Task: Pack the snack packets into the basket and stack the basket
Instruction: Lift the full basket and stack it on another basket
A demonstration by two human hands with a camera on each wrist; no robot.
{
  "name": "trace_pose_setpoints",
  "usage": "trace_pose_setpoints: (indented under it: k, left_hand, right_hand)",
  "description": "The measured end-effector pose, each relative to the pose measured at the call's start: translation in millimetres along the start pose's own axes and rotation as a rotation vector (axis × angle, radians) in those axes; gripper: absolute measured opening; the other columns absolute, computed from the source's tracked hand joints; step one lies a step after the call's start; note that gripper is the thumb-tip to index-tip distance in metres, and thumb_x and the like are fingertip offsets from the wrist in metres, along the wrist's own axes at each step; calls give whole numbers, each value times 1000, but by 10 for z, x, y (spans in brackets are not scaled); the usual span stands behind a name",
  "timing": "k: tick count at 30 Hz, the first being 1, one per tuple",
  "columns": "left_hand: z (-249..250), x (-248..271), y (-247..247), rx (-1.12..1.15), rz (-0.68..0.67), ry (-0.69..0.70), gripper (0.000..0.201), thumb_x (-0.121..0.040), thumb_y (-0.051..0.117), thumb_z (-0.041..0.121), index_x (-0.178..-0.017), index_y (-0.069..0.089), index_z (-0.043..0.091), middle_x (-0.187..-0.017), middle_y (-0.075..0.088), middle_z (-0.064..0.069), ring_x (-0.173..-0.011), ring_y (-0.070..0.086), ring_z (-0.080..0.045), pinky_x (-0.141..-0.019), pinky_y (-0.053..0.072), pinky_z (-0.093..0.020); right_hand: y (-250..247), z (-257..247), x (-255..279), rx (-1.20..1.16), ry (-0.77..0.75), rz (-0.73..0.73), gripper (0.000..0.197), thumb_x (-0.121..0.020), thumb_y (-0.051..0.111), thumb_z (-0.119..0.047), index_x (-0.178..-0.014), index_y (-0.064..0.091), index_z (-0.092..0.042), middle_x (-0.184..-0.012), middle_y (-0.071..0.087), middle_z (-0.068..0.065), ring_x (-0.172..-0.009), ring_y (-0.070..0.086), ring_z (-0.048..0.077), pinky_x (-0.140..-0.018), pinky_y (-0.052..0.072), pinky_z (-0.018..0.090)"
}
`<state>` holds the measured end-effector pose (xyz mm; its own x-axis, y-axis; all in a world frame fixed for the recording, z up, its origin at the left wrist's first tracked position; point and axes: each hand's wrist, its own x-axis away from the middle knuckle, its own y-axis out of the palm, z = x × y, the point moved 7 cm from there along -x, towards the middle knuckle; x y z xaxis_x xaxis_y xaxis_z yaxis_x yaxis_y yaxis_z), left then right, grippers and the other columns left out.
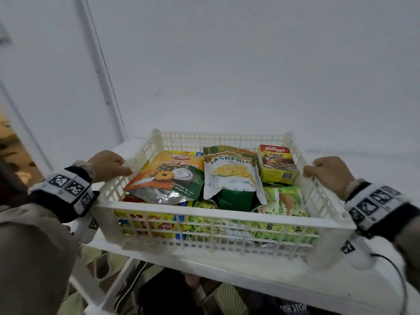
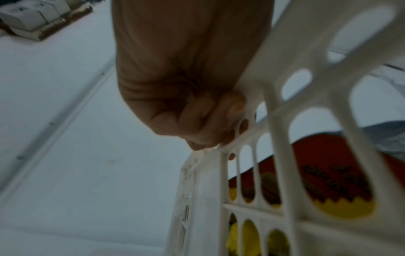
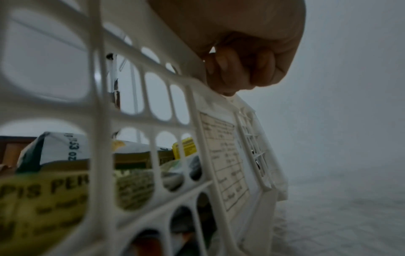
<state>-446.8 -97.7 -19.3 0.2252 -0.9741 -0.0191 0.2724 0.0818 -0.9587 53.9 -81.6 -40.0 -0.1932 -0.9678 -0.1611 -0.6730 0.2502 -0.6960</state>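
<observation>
- The left hand [image 1: 109,164] curls its fingers [image 2: 230,107] over the top rim of the left side wall of the cream-white slotted plastic basket [image 1: 218,214], thumb lying along the inside.
- The right hand [image 1: 329,173] grips the opposite side rim the same way, fingers [image 3: 230,69] hooked under the rim.
- The basket sits between both hands, on a white shelf surface [image 1: 261,276] near a pale wall.
- Inside, packets fill it – an orange pineapple-biscuit pouch [image 1: 168,176] left, a white jackfruit pouch [image 1: 231,173] in the middle, a small yellow-and-red cereal box [image 1: 277,164] at the far right corner.
- Green and yellow packets [image 1: 284,201] lie beneath.
</observation>
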Motion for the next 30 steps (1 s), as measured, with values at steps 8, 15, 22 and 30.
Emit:
trace_pose_setpoints:
  k: [8,15,22,30]
  left_hand:
    - [-657,-721,-32,-49,-45,-27,33,-83,64,26,-83,67,-7,-76,57,-14,-73,50,-23,-55,31,-22]
    - [-676,-1589,-27,-43,-80,17,26,-84,64,29,-79,65,4,-75,57,-8,-74,52,-21,-56,32,-24]
    - [-566,-2276,20,-21,-107,76,31,-84,63,29,-77,64,-1,-72,55,-8,-70,50,-20,-55,32,-24]
    - [-530,-2498,97,-7,-155,123,25,-86,60,24,-74,53,3,-72,50,-7,-70,47,-20,-55,32,-23]
  right_hand:
    - [803,-497,-517,6,3,-25,25,-72,67,-7,-58,47,-2,-62,39,13,-58,34,21,-52,22,32]
    - [1100,-653,-1074,65,67,13,33,-73,67,-10,-74,57,21,-62,44,15,-60,39,25,-52,28,31]
    - [1211,-759,-1442,91,105,34,27,-75,67,-8,-58,48,1,-57,38,11,-55,33,24,-51,25,31]
    - [1293,-738,-1551,102,138,-24,30,-80,62,-7,-60,40,-4,-70,46,16,-67,41,25,-61,28,34]
